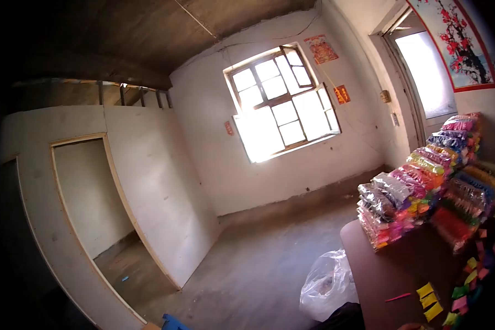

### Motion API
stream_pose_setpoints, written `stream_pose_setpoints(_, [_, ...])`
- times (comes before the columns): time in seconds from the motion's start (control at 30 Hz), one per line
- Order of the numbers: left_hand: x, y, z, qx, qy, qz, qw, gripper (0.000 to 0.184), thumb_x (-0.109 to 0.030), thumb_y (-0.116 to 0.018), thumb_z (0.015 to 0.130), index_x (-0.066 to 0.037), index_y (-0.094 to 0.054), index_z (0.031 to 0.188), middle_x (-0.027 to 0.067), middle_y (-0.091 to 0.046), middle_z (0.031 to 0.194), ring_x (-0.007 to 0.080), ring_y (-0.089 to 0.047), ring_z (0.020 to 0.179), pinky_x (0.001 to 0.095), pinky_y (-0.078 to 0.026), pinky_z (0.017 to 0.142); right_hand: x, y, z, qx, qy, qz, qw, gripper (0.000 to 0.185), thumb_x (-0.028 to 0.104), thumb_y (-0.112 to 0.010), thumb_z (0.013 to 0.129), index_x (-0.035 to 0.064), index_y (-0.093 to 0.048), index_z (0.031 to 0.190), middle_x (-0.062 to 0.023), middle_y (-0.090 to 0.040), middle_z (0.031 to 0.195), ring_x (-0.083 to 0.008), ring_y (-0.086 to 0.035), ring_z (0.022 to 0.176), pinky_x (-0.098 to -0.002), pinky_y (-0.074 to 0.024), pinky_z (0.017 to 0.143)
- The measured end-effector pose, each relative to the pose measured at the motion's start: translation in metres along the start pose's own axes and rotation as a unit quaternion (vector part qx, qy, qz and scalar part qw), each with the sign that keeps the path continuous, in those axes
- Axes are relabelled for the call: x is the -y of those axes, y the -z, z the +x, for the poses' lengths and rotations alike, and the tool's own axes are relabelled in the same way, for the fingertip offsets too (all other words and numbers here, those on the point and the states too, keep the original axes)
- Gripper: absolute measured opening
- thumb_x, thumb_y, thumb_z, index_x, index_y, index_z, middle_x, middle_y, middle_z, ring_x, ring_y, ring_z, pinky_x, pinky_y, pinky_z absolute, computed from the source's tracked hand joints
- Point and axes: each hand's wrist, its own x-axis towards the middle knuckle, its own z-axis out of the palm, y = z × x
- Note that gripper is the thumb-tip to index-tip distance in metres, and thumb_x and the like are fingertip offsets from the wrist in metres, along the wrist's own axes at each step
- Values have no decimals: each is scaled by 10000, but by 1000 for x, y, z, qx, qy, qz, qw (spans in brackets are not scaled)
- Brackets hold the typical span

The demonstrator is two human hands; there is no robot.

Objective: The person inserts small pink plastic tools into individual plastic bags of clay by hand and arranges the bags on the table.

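At the bottom edge of the view, a thin sliver of what looks like my left hand [410, 326] shows at the brown table; its fingers are hidden. My right hand is out of view. Near the sliver lie several small yellow packets [429, 301] side by side and a thin pink stick [397, 297]. To their right is a scatter of small coloured pieces [460, 302], green, pink and yellow, partly lost in the dark border. Dark cloth [344, 319], perhaps my clothing, shows beside the table edge.
Clear bags of colourful goods [407, 181] are stacked high on the brown table [371, 269]. A clear plastic bag [329, 283] stands by the table's left side. A blue object [173, 322] sits at the bottom edge. Beyond are a window [286, 104], a door [423, 71] and a doorway [102, 203].
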Motion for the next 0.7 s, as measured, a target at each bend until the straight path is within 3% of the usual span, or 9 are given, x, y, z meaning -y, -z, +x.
stream_pose_setpoints(0.2, [-4,3,0,45,9,-71,996,431,-446,-628,1040,-36,-752,1093,10,-716,962,112,-615,909,364,-533,796,44,36,8,52,54,-86,993,282,276,-575,1041,57,-744,1090,-165,-750,1047,-355,-701,931,-434,-564,835])
stream_pose_setpoints(0.3, [-12,-5,-7,29,64,-45,996,464,-463,-630,1038,-31,-741,1163,9,-724,1017,111,-622,947,353,-535,837,-6,3,-1,-20,30,-12,999,296,309,-560,1045,85,-753,1067,-138,-757,1014,-342,-710,889,-430,-575,799])
stream_pose_setpoints(0.4, [-60,-3,-30,48,18,-67,996,510,-484,-655,1018,-19,-721,1218,5,-721,1040,111,-620,967,347,-535,854,-27,-7,0,-3,8,7,1000,319,320,-563,1042,54,-733,1084,-160,-746,1049,-354,-705,944,-432,-567,831])
stream_pose_setpoints(0.53, [-45,-6,-26,40,53,-82,994,493,-464,-644,1027,-19,-711,1231,12,-724,1032,116,-621,965,343,-537,856,-21,-6,-1,7,-8,20,1000,324,318,-560,1044,45,-724,1100,-170,-738,1078,-357,-699,984,-433,-562,850])
stream_pose_setpoints(0.7, [-9,3,-4,41,32,64,997,414,-413,-634,1037,-41,-731,1193,14,-726,1019,111,-619,945,335,-536,838,-12,-6,4,26,-19,33,999,331,315,-556,1046,34,-713,1121,-182,-729,1114,-361,-692,1033,-434,-557,874])
